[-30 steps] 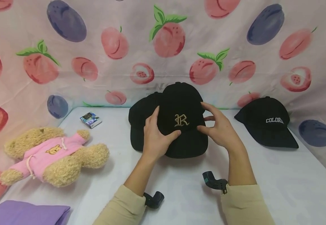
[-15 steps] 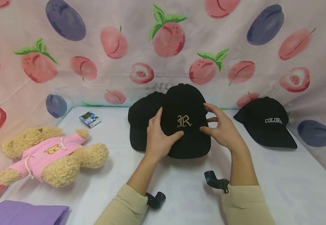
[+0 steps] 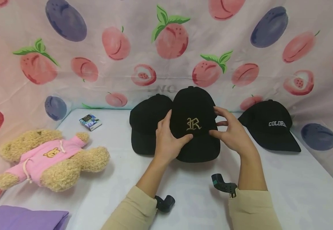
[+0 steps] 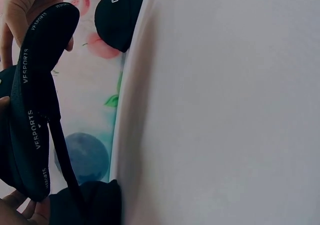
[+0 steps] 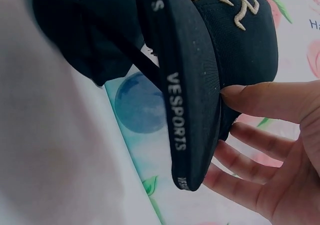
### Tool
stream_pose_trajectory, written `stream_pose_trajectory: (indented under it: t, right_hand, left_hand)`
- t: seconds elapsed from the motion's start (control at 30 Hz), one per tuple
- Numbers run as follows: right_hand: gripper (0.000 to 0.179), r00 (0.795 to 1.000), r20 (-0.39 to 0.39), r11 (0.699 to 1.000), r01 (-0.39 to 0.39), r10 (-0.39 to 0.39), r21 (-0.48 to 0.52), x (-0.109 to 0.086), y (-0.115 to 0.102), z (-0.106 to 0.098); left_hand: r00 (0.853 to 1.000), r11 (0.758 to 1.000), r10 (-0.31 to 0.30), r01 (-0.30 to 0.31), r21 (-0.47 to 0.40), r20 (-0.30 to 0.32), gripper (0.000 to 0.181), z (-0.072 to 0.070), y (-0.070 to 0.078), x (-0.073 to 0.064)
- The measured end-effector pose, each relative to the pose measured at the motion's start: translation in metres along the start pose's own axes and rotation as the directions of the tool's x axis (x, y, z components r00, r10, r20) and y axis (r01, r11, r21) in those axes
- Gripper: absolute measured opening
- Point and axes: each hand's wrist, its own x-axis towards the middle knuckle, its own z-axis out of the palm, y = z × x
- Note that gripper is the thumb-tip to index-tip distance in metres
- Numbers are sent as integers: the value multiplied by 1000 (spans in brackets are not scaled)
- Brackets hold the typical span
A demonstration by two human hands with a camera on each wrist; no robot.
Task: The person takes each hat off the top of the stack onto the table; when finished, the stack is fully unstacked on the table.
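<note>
Both hands hold a black baseball cap (image 3: 193,102) with a gold R on its front, raised over the white table. My left hand (image 3: 167,140) grips its left side, thumb on the brim's base. On the opposite side, my right hand (image 3: 232,131) pinches the cap with the thumb in front and fingers behind. White VESPORTS lettering runs along the brim's edge (image 5: 177,112) in the right wrist view. A second black cap (image 3: 146,124) stands just left of it, partly covered by my left hand. Farther right sits a black cap with COLOR lettering (image 3: 272,124).
A teddy bear (image 3: 45,159) in a pink hoodie lies at the left, with a small blue patterned box (image 3: 90,122) behind it. Folded purple cloth (image 3: 25,218) lies at the front left corner of the white table (image 3: 195,198). A fruit-print curtain (image 3: 177,70) hangs behind.
Both hands have carried the R cap a little to the right, uncovering more of the cap at its left. The other things keep their places while the head view shifts slightly.
</note>
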Motion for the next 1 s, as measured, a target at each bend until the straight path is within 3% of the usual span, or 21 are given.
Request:
stream_pose_trajectory:
  t: [0.27, 0.77, 1.0]
  right_hand:
    - [85, 1000, 4, 1000, -7, 7, 17, 1, 4, -1]
    - [87, 996, 31, 997, -78, 78, 1, -3, 25, -12]
    - [88, 995, 12, 993, -101, 101, 55, -5, 35, -11]
  left_hand:
    - [1000, 1000, -4, 4, -7, -6, 104, 4, -2, 1]
    - [998, 998, -51, 52, -23, 31, 104, 32, -1, -2]
    - [997, 998, -68, 69, -13, 43, 104, 43, -1, -1]
